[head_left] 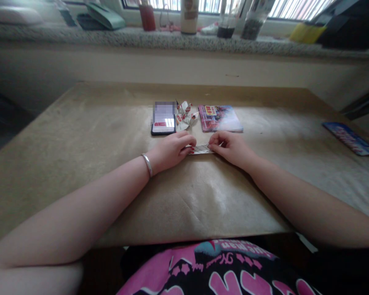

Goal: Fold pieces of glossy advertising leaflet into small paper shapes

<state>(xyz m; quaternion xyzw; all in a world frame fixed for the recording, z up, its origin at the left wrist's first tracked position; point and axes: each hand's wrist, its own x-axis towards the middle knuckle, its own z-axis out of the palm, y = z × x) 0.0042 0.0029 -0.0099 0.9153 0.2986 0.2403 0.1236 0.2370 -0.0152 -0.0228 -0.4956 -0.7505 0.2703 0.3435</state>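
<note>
Both of my hands rest on a table covered in brown paper (110, 164). Between them lies a small folded strip of printed paper (201, 150). My left hand (170, 150), with a silver bracelet at the wrist, has its fingers curled onto the strip's left end. My right hand (230, 147) pinches the strip's right end with bent fingers. Just beyond the hands lie a phone (163, 123) with a lit screen, a folded red-and-white paper shape (186, 114) and a stack of printed leaflets (219, 119).
Another printed leaflet (350, 138) lies at the table's right edge. A stone window ledge (172, 39) behind the table carries bottles, a red cup, a green object and a yellow item. My pink and black clothing shows at the bottom.
</note>
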